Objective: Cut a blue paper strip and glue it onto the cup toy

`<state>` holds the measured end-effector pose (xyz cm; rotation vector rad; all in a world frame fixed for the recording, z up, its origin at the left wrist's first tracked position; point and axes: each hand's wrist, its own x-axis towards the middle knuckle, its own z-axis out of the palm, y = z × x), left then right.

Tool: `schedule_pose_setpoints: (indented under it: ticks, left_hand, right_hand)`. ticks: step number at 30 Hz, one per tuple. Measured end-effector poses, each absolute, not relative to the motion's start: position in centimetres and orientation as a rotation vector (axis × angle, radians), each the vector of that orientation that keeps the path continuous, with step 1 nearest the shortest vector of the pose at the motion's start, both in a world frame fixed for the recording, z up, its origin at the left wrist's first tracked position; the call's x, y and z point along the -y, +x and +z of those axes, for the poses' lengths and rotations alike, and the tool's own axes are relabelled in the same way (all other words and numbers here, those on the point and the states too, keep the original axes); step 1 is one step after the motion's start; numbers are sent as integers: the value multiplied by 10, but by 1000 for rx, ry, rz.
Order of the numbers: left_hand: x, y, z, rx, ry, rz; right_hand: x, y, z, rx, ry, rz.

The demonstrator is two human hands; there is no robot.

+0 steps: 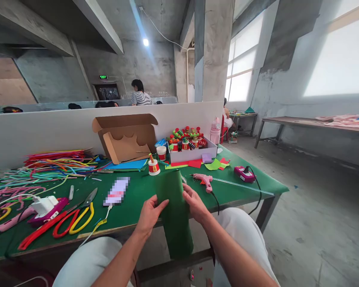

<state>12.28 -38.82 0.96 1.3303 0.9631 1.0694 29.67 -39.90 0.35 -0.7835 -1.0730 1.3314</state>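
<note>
My left fingers [162, 205] and right fingers [188, 191] pinch opposite long edges of the green sheet [176, 223] between them; its long axis runs near to far, my right hand [196, 203] gripping slightly nearer its far end.

No text is readable. The lit green sign [103, 77] and white scrawl [163, 94] on the far wall [155, 59], and the gold marks on the cup [154, 167], are too small; the phone [117, 191] at left has a pixelated screen.
</note>
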Motion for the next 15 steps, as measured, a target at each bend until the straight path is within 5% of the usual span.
schedule_pose_setpoints:
  ticks: [15]
  left_hand:
    - [391,121,1,-897,1351,1057]
  right_hand:
    - [401,272,9,854,-964,1341]
